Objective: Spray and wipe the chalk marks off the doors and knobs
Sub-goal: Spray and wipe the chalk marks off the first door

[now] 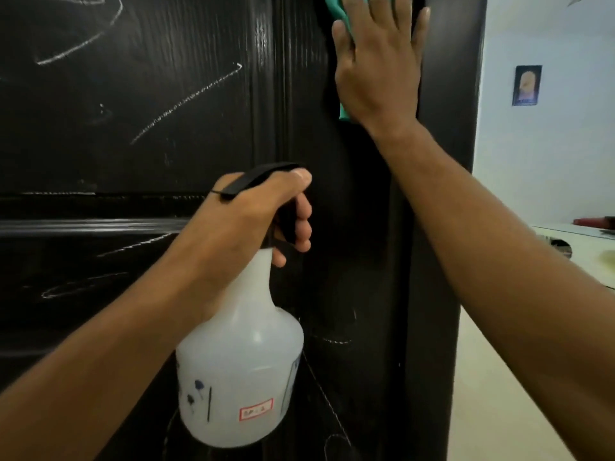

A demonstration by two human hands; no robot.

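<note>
One dark door [166, 134] fills the view, with white chalk marks [186, 103] across its panels. Right hand [377, 66] presses a green cloth [344, 109] flat against the door's upper right, fingers straight and slightly spread. Left hand [248, 211] grips the white spray bottle [239, 371] by its black trigger head, fingers curled around it.

Framed picture [526, 85] on pale wall [549, 144]; white table [579, 247] below, far right.

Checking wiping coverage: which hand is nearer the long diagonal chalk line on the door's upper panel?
Left. The left hand grips the spray bottle just below the diagonal chalk line; the right hand presses the green cloth flat, farther right past the panel's edge.
</note>
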